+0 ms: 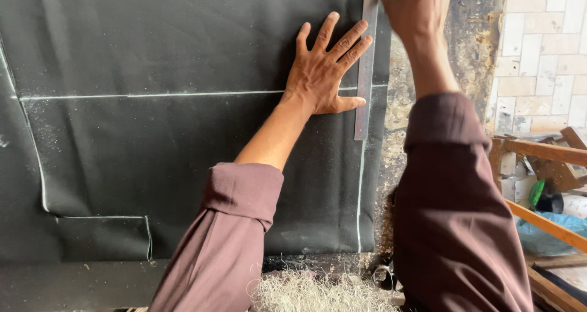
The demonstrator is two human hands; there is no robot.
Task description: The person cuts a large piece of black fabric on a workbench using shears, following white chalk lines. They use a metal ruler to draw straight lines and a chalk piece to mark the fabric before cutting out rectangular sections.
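Head view. Black cloth (153,134) lies flat over a worktable, chalk lines (153,95) ruled across and down it; it looks thin, limp and matte, likely to shift or wrinkle unless pinned flat. A narrow steel ruler (365,73), stiff and smooth, stands lengthwise near the cloth's right edge, in line with a chalk line below it. Left hand (327,70) spread wide, palm down on the cloth, fingertips and thumb touching the ruler's left edge to steady it. Right hand (416,9) closed at the ruler's top end, seemingly around a small marking piece that is mostly hidden. Judged best held by flat downward pressure, since the ruler would slide on cloth. Pale fibre stuffing (318,290) at the near edge; wooden frame (544,153) and tiled wall (544,49) at right
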